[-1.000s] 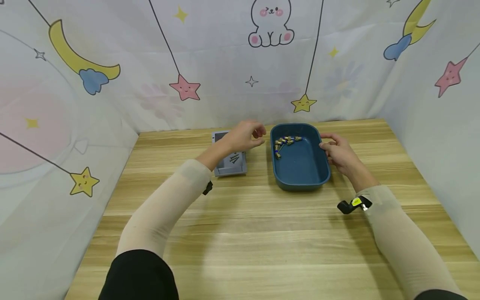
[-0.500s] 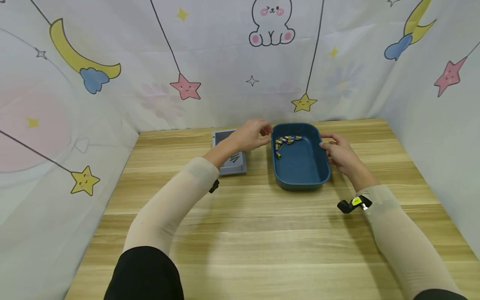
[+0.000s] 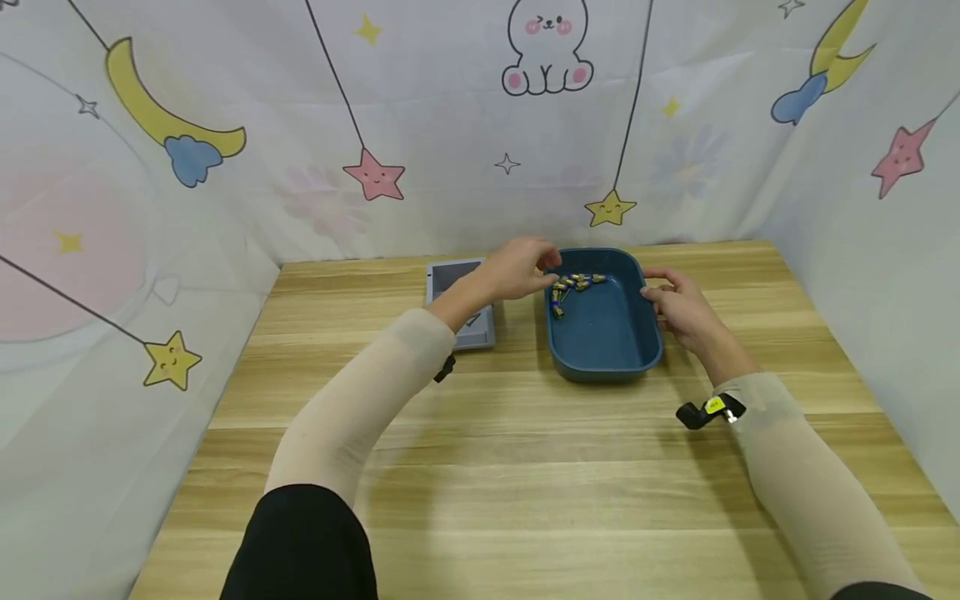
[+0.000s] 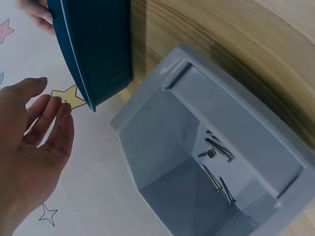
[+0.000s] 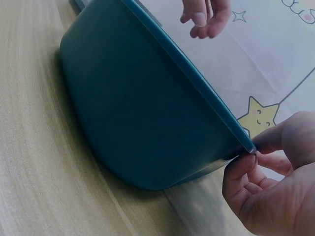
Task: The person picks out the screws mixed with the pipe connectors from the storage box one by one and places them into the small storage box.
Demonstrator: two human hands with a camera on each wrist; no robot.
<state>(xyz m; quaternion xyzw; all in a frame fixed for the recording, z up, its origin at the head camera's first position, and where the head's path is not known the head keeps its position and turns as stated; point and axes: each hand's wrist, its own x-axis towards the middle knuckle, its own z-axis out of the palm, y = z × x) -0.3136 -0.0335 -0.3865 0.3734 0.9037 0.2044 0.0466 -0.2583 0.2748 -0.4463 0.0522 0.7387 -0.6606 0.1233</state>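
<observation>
Your left hand (image 3: pixel 517 268) hovers with loose, open fingers over the blue tray's (image 3: pixel 604 354) left rim, near the small brass parts (image 3: pixel 573 283) inside. Your right hand (image 3: pixel 678 307) pinches the tray's right rim. A few screws (image 4: pixel 216 164) already lie in the grey box (image 3: pixel 480 335); most parts remain, too small to identify.
</observation>
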